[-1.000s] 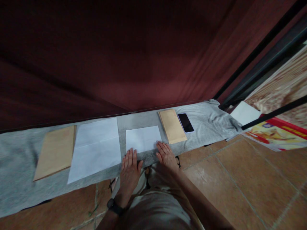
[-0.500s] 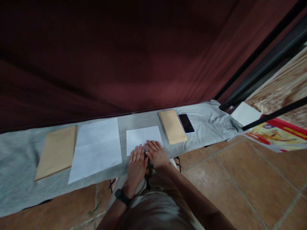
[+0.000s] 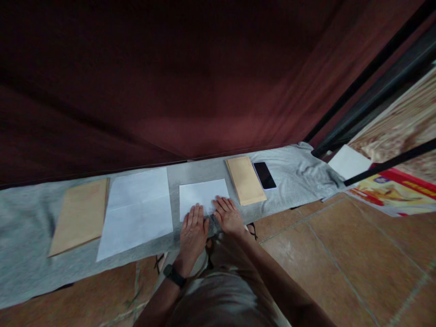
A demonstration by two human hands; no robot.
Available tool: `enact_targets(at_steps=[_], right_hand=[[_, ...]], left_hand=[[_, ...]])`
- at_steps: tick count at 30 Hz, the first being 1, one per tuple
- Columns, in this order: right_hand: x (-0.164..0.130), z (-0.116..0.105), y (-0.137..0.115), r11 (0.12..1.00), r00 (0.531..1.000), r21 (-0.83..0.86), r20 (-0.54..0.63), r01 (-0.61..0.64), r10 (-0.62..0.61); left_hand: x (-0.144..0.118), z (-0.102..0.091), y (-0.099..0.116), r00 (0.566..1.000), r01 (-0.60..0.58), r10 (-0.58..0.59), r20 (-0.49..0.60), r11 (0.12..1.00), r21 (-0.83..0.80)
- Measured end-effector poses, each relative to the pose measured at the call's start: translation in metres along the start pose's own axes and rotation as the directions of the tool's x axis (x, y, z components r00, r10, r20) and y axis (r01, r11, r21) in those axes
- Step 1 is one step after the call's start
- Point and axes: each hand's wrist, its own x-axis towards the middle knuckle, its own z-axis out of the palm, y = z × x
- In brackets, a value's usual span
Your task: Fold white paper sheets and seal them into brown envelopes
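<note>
Flat and open, both hands press down with neither gripping anything: the left hand (image 3: 193, 234) has its fingers straight and close together, the right hand (image 3: 230, 220) has its fingers slightly spread and angled inward. Their fingertips rest on the near part of the smaller white paper sheet (image 3: 200, 193), the left hand's near the middle of that edge and the right hand's toward its right corner, with a small gap between the two thumbs. This sheet lies flat on a grey cloth (image 3: 200, 169) spread over a long, narrow surface, between a larger white paper sheet (image 3: 138, 213) on the left and a stack of brown paper envelopes (image 3: 245, 179) on the right. Faint creases cross the larger sheet, and its left edge lies right beside another brown paper stack (image 3: 80, 215). Just beside the envelopes, a smartphone (image 3: 265, 175) lies with its dark screen up. A black wristwatch (image 3: 175, 276) circles the left wrist. Behind the surface hangs a dark red curtain (image 3: 204, 113), and brown floor tiles (image 3: 296, 254) show below. Farther right, a red and yellow printed panel (image 3: 395, 188) sits beyond a black bar (image 3: 391, 161)
</note>
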Motion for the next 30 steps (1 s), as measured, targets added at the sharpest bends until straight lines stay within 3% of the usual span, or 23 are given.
enact_targets(at_steps=[10,14,19,25,30], right_hand=[[-0.008,-0.008,0.013,0.998,0.998,0.015,-0.014,-0.063,0.063],[-0.001,-0.011,0.009,0.996,0.996,0.024,-0.016,-0.083,0.083],[0.019,-0.011,-0.003,0.998,0.999,0.058,0.002,-0.032,0.032],[0.033,-0.003,-0.010,0.997,0.999,0.076,0.025,0.020,-0.022],[0.032,0.001,-0.008,0.998,0.999,0.056,0.038,0.029,-0.031]], left_hand=[[0.007,-0.005,-0.005,0.996,0.089,-0.089,-0.019,0.996,0.000],[0.018,-0.005,-0.005,0.999,0.048,-0.049,-0.021,0.999,-0.010],[0.038,0.000,-0.001,0.999,-0.037,0.037,0.008,0.998,-0.041],[0.051,0.006,-0.006,0.995,-0.027,0.029,0.090,0.999,-0.019],[0.049,0.010,-0.011,0.997,-0.008,0.007,0.079,1.000,0.010]])
